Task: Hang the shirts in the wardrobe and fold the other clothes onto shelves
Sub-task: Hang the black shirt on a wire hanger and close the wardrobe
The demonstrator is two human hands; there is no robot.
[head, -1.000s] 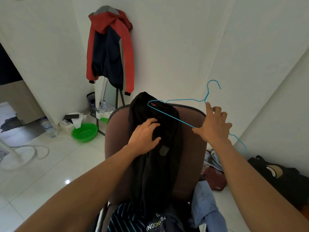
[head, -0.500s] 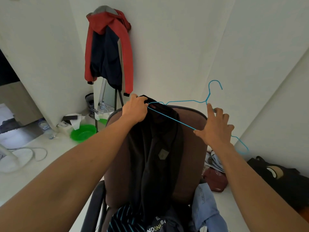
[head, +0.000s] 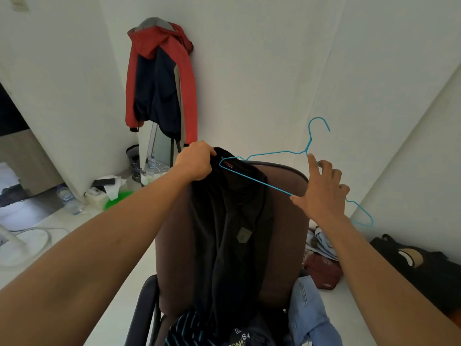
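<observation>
A black shirt (head: 232, 236) hangs draped over the back of a brown office chair (head: 287, 221). My left hand (head: 197, 162) grips the shirt's top edge at the collar. A thin blue wire hanger (head: 274, 153) has its left tip pushed into the collar opening. My right hand (head: 321, 191) holds the hanger by its lower wire, fingers spread, index finger up near the twisted neck. The hook points up to the right.
A red and navy jacket (head: 159, 83) hangs on a stand in the corner. More clothes lie on the chair seat (head: 249, 335), with light blue jeans (head: 309, 315), a maroon garment (head: 324, 273) and a black bag (head: 421, 265) at right. A green basin (head: 117, 198) and a bottle (head: 67, 196) sit on the floor left.
My left hand rose from the middle of the shirt to its collar and gripped it there. The hanger and my right hand stayed almost in place.
</observation>
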